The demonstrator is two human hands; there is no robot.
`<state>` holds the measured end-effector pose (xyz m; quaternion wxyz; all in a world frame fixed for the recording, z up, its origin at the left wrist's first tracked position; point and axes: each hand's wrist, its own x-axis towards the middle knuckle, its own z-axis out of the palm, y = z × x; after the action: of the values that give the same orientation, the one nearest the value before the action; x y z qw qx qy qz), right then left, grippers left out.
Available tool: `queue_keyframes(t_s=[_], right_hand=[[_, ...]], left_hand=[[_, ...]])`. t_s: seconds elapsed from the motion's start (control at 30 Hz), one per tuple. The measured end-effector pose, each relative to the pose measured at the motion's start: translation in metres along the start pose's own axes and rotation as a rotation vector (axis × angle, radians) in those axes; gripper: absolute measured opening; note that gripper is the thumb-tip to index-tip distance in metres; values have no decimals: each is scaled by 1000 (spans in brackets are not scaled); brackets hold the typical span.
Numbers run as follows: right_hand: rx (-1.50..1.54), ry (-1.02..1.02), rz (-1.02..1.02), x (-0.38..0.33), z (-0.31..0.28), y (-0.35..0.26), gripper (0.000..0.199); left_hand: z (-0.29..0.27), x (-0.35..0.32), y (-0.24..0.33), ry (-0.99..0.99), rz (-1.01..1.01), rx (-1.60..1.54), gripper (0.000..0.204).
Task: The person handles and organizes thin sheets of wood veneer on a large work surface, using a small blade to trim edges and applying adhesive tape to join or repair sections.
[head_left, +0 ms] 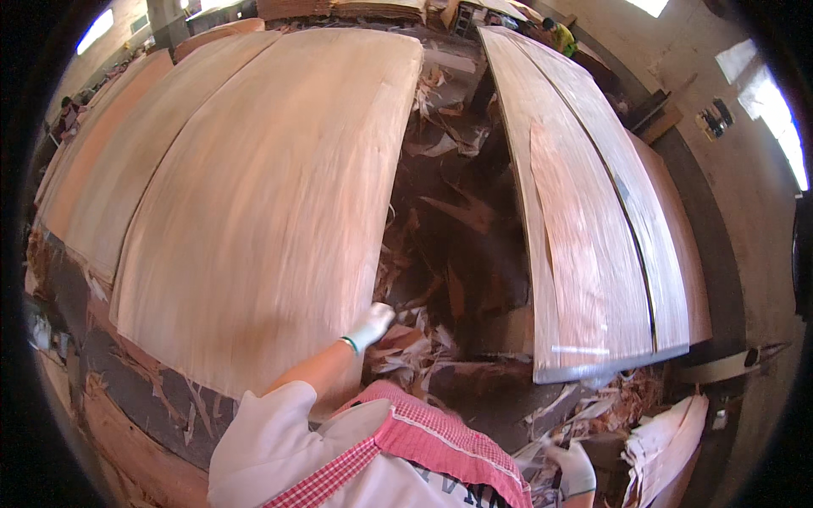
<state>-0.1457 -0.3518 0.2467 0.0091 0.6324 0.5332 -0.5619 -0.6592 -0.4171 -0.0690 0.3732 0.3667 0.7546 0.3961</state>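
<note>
My left hand (373,327), in a white glove with a green cuff, is at the right edge of a large pale wood veneer sheet (262,195) on the left stack. Its fingers look curled in, slightly blurred; whatever they may hold is hidden. Low on the right, my right hand (573,467) wears a white glove too and is close to loose veneer scraps (605,415). Motion smears its fingers, so I cannot make out their grip. A torn veneer piece (669,444) stands just right of that hand.
Another veneer stack (584,220) rises on the right, a dark lengthwise gap across its top. Between the stacks runs a dark gap strewn with veneer strips (457,212). Shreds (415,347) lie before me. Another person (561,38) is at the far right.
</note>
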Motion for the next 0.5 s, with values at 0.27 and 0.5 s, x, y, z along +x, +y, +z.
queue_keyframes(t_s=[0.27, 0.5], right_hand=[[124, -111, -571, 192, 95, -252, 6], [138, -61, -822, 329, 81, -380, 15]], left_hand=[[4, 66, 271, -678, 167, -718, 41], [-39, 241, 361, -333, 282, -705, 12]])
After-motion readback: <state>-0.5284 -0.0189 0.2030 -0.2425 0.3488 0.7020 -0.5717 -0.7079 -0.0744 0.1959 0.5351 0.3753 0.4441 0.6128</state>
